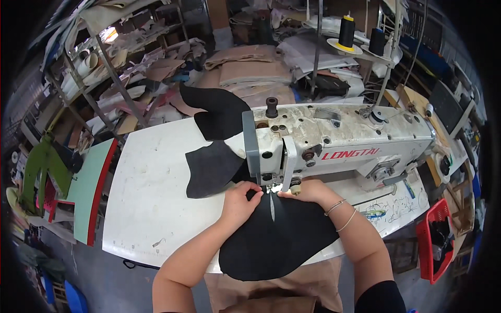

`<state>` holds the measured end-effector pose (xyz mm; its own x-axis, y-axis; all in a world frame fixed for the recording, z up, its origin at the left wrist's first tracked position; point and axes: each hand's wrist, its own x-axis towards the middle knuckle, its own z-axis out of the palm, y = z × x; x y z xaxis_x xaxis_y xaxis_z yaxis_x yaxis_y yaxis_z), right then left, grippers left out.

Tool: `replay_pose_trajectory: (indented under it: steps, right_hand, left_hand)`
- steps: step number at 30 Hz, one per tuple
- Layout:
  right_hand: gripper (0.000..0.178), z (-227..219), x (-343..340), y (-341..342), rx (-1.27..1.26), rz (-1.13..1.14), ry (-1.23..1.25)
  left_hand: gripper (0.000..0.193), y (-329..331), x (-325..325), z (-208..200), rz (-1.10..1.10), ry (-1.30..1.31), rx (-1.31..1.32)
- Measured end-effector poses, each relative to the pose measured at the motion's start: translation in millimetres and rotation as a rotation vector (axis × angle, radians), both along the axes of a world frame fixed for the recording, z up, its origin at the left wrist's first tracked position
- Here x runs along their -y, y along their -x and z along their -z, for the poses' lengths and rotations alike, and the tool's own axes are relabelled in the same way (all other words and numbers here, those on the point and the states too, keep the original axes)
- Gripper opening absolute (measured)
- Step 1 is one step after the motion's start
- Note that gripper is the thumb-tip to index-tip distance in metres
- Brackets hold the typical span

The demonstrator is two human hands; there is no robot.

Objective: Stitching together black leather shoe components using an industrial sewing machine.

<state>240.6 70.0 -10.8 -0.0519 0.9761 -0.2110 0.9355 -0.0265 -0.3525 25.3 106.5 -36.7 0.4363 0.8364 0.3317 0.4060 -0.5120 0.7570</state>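
Observation:
A large black fabric piece [271, 240] lies under the needle area of a white sewing machine [360, 133] and hangs over the table's front edge. A narrow pale slit shows in it just in front of the presser foot [273, 188]. My left hand [240, 204] pinches the black fabric left of the foot, thumb and forefinger close together. On the other side, my right hand [309, 192] grips the fabric with its fingertips near the foot; the machine partly hides its fingers. Behind my left hand, dark cut pieces [211, 169] trail away from the machine head.
The white table [148, 193] carries the machine. Thread spools [346, 32] stand on a holder behind it. A red basket [436, 240] with dark pieces is at right, a green board with a red edge [94, 190] at left. Stacked material [250, 73] fills the back.

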Motion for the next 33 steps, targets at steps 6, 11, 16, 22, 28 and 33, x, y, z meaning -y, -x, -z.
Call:
replay_pose_trajectory:
  steps: [6,11,16,22,28,33]
  right_hand:
    - [0.087,-6.6,0.0,4.5,-0.066,0.045,0.047]
    - [0.085,8.3,-1.9,-3.7,-0.167,0.037,0.050]
    - [0.084,10.3,-0.1,-1.5,-0.148,0.071,0.080]
    - [0.086,6.8,-2.6,0.4,-0.175,0.080,0.033]
    - [0.087,21.1,-6.1,-5.1,-0.184,0.089,-0.008]
    - [0.086,18.9,-4.2,-3.2,-0.226,0.097,0.005]
  left_hand:
    - [0.014,-1.0,-1.5,2.8,-0.008,-0.017,0.018]
    - [0.012,-2.2,-1.7,7.9,0.002,-0.086,0.061]
    - [0.012,-1.2,1.1,4.3,0.012,-0.053,0.020]
    - [0.011,-0.7,-3.7,9.7,0.018,-0.083,0.069]
    - [0.011,-3.8,-3.4,9.5,0.012,-0.092,0.077]
    - [0.011,-2.9,-2.8,9.6,-0.001,-0.089,0.076]
